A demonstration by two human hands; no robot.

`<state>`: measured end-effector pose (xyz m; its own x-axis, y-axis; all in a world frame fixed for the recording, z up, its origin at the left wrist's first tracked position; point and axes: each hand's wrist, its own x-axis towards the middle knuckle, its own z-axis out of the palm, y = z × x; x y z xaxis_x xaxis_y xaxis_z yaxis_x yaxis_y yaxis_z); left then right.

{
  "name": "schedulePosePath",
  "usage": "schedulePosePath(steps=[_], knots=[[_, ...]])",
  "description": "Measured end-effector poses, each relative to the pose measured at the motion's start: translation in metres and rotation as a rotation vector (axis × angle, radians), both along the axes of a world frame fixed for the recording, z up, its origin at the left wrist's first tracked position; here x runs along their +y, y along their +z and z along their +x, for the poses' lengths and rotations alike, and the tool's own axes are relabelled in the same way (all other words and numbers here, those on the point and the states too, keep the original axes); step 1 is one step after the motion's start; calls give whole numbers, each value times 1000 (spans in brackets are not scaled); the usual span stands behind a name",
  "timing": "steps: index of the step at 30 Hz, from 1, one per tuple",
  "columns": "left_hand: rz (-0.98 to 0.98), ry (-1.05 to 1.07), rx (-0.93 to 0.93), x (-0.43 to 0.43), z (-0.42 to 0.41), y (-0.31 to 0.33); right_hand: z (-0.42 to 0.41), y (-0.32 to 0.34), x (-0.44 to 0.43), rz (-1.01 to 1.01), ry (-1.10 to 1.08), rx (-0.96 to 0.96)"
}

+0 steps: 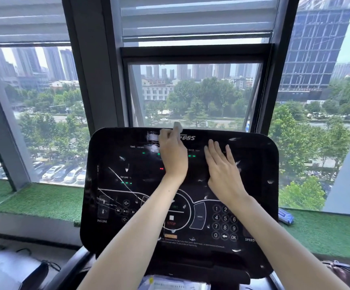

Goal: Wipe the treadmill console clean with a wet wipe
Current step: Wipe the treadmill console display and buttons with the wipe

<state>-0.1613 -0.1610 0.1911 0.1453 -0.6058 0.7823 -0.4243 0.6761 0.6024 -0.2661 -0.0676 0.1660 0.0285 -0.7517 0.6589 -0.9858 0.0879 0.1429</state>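
From the head camera, our only view, we look down on the treadmill console (128, 164). It is a black panel with rounded corners, its long axis running left to right and its face tilted back so that it points toward us and upward. The far rim sits against the window (193, 95). The wet wipe (178, 127) is a small pale wad at the far rim of the console, a little left of the middle. It is blurred, so we cannot tell its fold, but the part we see stands up past the rim, its long axis running near to far. It lies just beyond the fingertips of the left hand (173, 158), on the far side of the hand. The fingers curl narrowly around its near end and pinch it against the top of the panel. The right hand (222, 167) lies just right of the left one, apart from the wipe, spread wide and flat on the dark screen area with straight fingers pointing away from us, holding nothing. Both bare forearms cross the near half of the panel, the right one covering part of the number keypad (225, 222), where we read 0 to 9. The red STOP button (171, 221) shows between the 2 forearms. A blue packet (286, 216) lies on the green turf sill (44, 199), just right of the console.
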Motion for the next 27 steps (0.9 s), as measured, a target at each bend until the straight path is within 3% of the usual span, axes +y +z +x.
schedulePosePath(steps=[5,7,9,11,16,17,20,21,23,25,27], knots=[[-105,-219,-472,21,-17,2,-2,0,0,5,15,3],[-126,-150,-379,9,-2,-2,-2,1,1,6,14,11],[-47,-43,-115,-5,13,-3,0,2,1,9,9,9],[21,3,1,-4,12,1,3,2,0,9,6,-4],[-199,-212,-434,11,-12,3,0,2,2,30,9,11],[-184,-203,-407,5,-8,4,-1,3,3,37,10,18],[10,-95,81,-8,1,5,-3,5,5,42,19,24],[40,-69,152,-5,-2,4,-3,4,5,39,22,24],[7,-123,5,5,-14,6,-4,3,5,44,26,19],[-48,-310,-278,12,-22,5,-6,4,6,61,36,13],[-139,-277,-391,4,-17,7,-9,8,8,67,72,11]])
